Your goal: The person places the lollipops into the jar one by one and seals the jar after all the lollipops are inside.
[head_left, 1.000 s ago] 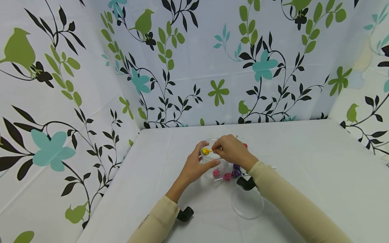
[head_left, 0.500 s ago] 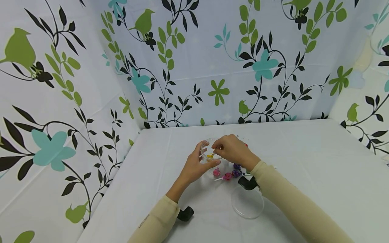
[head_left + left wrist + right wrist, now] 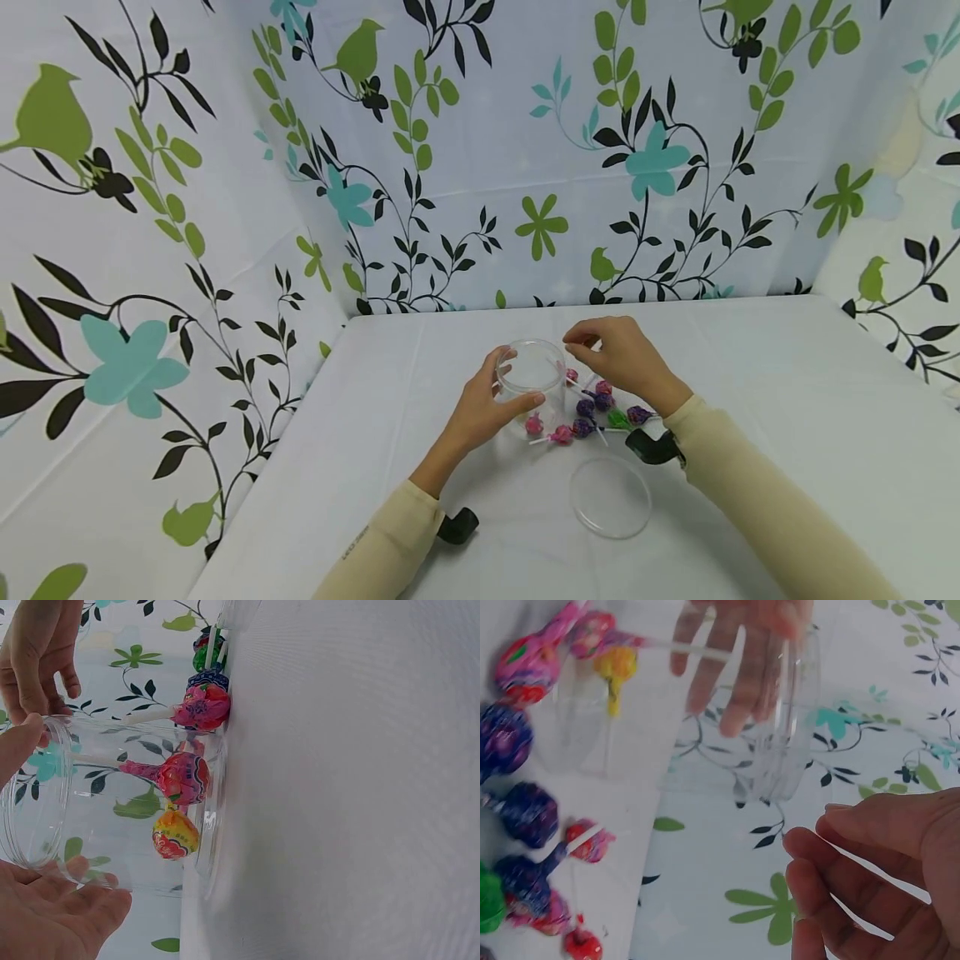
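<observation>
Fingers and thumb of my left hand (image 3: 483, 412) grip a clear plastic jar (image 3: 555, 402) near its open rim, and the jar stands upright on the table. Inside, at the bottom, lies a yellow-wrapped lollipop (image 3: 176, 834). A pink-wrapped lollipop (image 3: 182, 778) overlaps the jar wall in the left wrist view. To the right of the rim, my right hand (image 3: 628, 360) hovers with loosely bent fingers and nothing between thumb and fingertips. Below it, several lollipops lie loose, among them a green one (image 3: 618, 418), a purple one (image 3: 584, 427) and a pink one (image 3: 561, 434).
A clear round lid (image 3: 611, 498) lies flat in front of the lollipops. The white-covered table (image 3: 420, 367) meets a patterned cloth backdrop (image 3: 465, 167) at the back and sides. Black wrist cameras stick out below both sleeves.
The right hand let the yellow lollipop go into the jar, then drew out and to the right, uncovering more lollipops. The left hand has kept its grip on the jar.
</observation>
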A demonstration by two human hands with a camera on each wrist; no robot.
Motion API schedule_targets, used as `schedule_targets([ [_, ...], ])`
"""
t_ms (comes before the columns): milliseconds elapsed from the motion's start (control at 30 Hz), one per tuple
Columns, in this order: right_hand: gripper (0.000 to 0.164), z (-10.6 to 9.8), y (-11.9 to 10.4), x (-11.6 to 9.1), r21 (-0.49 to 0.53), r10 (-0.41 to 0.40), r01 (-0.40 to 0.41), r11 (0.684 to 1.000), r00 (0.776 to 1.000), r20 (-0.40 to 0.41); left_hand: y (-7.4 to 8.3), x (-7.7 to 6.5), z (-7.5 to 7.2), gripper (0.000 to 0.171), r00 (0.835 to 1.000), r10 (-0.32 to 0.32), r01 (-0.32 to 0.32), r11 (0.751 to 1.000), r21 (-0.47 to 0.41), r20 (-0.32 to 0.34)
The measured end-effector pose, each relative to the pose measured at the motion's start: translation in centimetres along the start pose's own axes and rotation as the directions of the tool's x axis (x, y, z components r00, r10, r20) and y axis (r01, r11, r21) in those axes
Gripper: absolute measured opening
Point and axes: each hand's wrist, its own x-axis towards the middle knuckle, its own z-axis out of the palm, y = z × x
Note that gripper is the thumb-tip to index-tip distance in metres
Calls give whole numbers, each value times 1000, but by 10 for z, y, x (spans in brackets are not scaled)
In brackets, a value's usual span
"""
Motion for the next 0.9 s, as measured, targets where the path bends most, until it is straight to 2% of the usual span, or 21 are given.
schedule_targets([
  [333,12,0,29,-12,-13,98,-98,995,994,53,-1,0,3,93,1000,-6,6,1000,-4,3],
  [567,17,7,41,-13,-70,223,-215,974,967,126,-1,1,2,95,1000,4,-4,1000,-3,9],
  [900,23,24,59,-12,-180,296,-264,948,937,185,0,0,0,96,1000,0,0,1000,-7,6],
])
